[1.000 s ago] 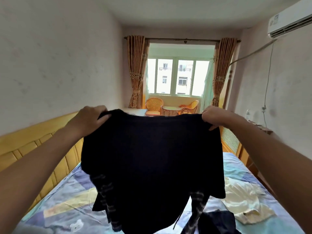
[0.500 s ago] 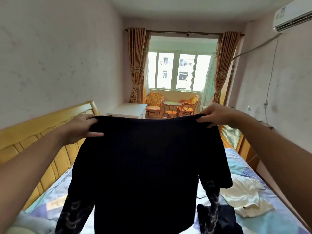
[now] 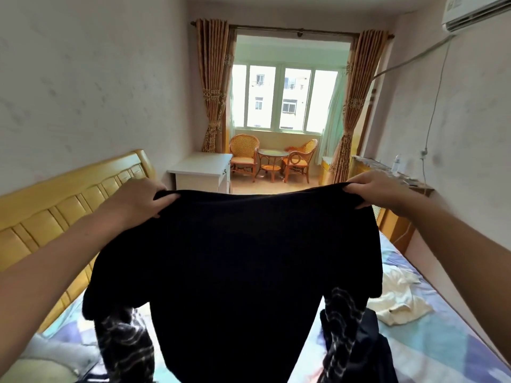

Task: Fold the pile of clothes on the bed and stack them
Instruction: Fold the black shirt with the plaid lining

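Head view: we hold a black top (image 3: 235,266) up over the bed (image 3: 431,344), spread wide; our left hand (image 3: 138,200) and right hand (image 3: 373,189) each pinch a corner of its upper edge. Striped sleeves (image 3: 343,313) hang down. A cream garment (image 3: 398,302) lies crumpled on the bed, right; headboard (image 3: 55,211) at left

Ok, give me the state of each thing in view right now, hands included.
Black shirt: unfolded, held up spread above the bed.
Left hand: grips one top corner.
Right hand: grips the other top corner.
Cream garment: crumpled, unfolded on the bed.
Dark garment: heaped, unfolded.
Curtains: tied open.
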